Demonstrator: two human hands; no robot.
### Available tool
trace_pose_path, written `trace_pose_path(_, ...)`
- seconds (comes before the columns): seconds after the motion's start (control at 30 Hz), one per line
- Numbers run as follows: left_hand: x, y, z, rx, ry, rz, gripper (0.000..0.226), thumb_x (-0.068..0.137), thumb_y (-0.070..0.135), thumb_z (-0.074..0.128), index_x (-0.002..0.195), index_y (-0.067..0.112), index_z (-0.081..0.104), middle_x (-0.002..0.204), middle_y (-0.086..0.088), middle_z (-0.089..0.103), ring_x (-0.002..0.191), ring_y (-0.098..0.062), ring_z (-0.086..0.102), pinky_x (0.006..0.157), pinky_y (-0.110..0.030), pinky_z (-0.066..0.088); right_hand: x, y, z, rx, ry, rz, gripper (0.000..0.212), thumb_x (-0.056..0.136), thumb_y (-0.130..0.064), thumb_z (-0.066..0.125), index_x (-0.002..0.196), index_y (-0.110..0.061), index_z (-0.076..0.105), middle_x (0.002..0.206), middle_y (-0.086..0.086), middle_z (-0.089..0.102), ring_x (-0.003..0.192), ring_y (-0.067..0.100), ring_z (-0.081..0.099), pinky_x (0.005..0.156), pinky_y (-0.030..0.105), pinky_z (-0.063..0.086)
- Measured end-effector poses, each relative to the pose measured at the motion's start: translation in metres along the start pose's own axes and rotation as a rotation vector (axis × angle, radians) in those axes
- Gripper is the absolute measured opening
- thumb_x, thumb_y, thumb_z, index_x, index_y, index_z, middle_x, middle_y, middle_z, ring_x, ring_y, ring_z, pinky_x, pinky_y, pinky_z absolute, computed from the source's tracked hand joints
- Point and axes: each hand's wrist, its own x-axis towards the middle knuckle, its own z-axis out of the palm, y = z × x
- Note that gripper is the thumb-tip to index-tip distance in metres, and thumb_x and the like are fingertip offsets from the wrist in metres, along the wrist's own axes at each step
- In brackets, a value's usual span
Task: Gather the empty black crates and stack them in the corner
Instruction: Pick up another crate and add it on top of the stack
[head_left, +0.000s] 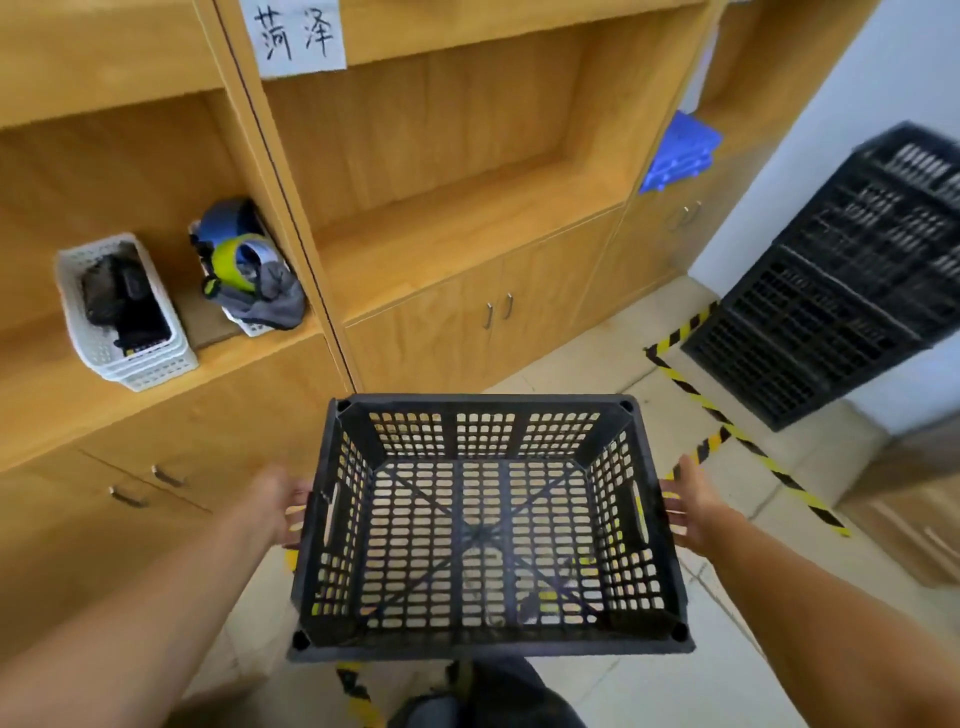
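I carry an empty black crate (483, 530) in front of me, open side up, above the tiled floor. My left hand (285, 506) grips its left wall near the handle slot, fingertips hidden behind the rim. My right hand (688, 501) grips the right wall the same way. At the right, a stack of black crates (841, 270) stands against the white wall in the corner, past the end of the cabinets.
Wooden shelving with lower cabinet doors (467, 218) runs along the left and back. Its shelf holds white baskets (124, 312) of items, with blue trays (678, 153) further right. Yellow-black tape (727, 426) marks the floor. A low wooden unit (914, 499) sits at the right.
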Motion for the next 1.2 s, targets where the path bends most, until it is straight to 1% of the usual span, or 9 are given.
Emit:
trace_pose_path(0.17, -0.022, 0.028, 0.058, 0.11, -0.034, 0.063, 0.055, 0.097, 0.052, 0.023, 0.075, 0.009, 0.05, 0.076, -0.008, 0.049, 0.071, -0.025, 0.047, 0.096, -0.042, 0.038, -0.005, 0.007, -0.054, 0.11, 0.037, 0.013, 0.068, 0.095, -0.059, 0.021, 0.115, -0.002, 0.052, 0.1, 0.016, 0.057, 0.1, 0.031, 0.05, 0.083, 0.039, 0.038)
trace_pose_path(0.23, -0.031, 0.036, 0.088, 0.147, -0.044, 0.096, 0.053, 0.098, 0.049, 0.023, 0.072, 0.009, 0.046, 0.075, -0.009, 0.047, 0.067, -0.024, 0.045, 0.09, -0.038, 0.041, -0.003, 0.009, -0.075, 0.184, 0.061, 0.032, 0.069, 0.094, -0.06, 0.02, 0.114, -0.001, 0.052, 0.094, 0.015, 0.055, 0.099, 0.031, 0.05, 0.085, 0.04, 0.038)
trace_pose_path(0.33, -0.049, 0.046, 0.133, 0.201, -0.09, 0.144, 0.051, 0.098, 0.047, 0.026, 0.075, 0.007, 0.046, 0.076, -0.01, 0.046, 0.066, -0.024, 0.043, 0.064, -0.033, 0.038, 0.002, 0.008, -0.109, 0.276, 0.096, 0.042, 0.068, 0.096, -0.056, 0.018, 0.116, 0.0, 0.05, 0.104, 0.016, 0.054, 0.098, 0.03, 0.048, 0.085, 0.04, 0.036)
trace_pose_path(0.4, -0.056, 0.054, 0.165, 0.241, -0.116, 0.162, 0.048, 0.097, 0.048, 0.028, 0.081, 0.007, 0.048, 0.081, -0.012, 0.048, 0.071, -0.025, 0.044, 0.072, -0.035, 0.038, 0.009, 0.007, -0.133, 0.324, 0.109, 0.044, 0.066, 0.097, -0.055, 0.018, 0.114, 0.0, 0.049, 0.111, 0.016, 0.052, 0.102, 0.029, 0.046, 0.085, 0.039, 0.034)
trace_pose_path(0.47, -0.064, 0.062, 0.198, 0.269, -0.132, 0.191, 0.049, 0.097, 0.048, 0.029, 0.084, 0.006, 0.049, 0.085, -0.013, 0.049, 0.073, -0.025, 0.045, 0.082, -0.039, 0.036, 0.021, 0.005, -0.16, 0.366, 0.112, 0.059, 0.065, 0.097, -0.056, 0.017, 0.109, -0.001, 0.05, 0.103, 0.015, 0.054, 0.102, 0.028, 0.046, 0.083, 0.037, 0.036)
trace_pose_path(0.6, -0.076, 0.071, 0.268, 0.33, -0.16, 0.217, 0.051, 0.097, 0.049, 0.028, 0.099, 0.003, 0.051, 0.094, -0.015, 0.051, 0.083, -0.028, 0.047, 0.081, -0.042, 0.036, 0.047, -0.005, -0.217, 0.442, 0.129, 0.099, 0.067, 0.095, -0.059, 0.02, 0.109, -0.001, 0.051, 0.09, 0.013, 0.054, 0.081, 0.026, 0.05, 0.063, 0.032, 0.038)
trace_pose_path(0.83, -0.105, 0.081, 0.379, 0.343, -0.185, 0.181, 0.066, 0.093, 0.059, 0.026, 0.112, 0.001, 0.053, 0.113, -0.017, 0.052, 0.097, -0.03, 0.048, 0.083, -0.045, 0.037, 0.086, -0.027, -0.302, 0.499, 0.15, 0.131, 0.065, 0.095, -0.059, 0.022, 0.097, -0.002, 0.053, 0.086, 0.012, 0.053, 0.074, 0.024, 0.048, 0.062, 0.031, 0.038)
trace_pose_path(1.0, -0.119, 0.095, 0.441, 0.352, -0.214, 0.174, 0.078, 0.088, 0.069, 0.023, 0.11, 0.003, 0.058, 0.118, -0.018, 0.057, 0.105, -0.032, 0.052, 0.089, -0.047, 0.041, 0.111, -0.05, -0.35, 0.514, 0.181, 0.144, 0.064, 0.094, -0.06, 0.024, 0.092, -0.003, 0.054, 0.084, 0.012, 0.052, 0.073, 0.024, 0.048, 0.063, 0.032, 0.038)
trace_pose_path(1.2, -0.127, 0.122, 0.51, 0.397, -0.25, 0.204, 0.078, 0.089, 0.069, 0.017, 0.101, 0.003, 0.057, 0.099, -0.017, 0.057, 0.08, -0.028, 0.052, 0.068, -0.041, 0.04, 0.137, -0.084, -0.385, 0.532, 0.21, 0.156, 0.065, 0.094, -0.06, 0.022, 0.089, -0.002, 0.052, 0.085, 0.012, 0.053, 0.073, 0.024, 0.048, 0.059, 0.032, 0.034)
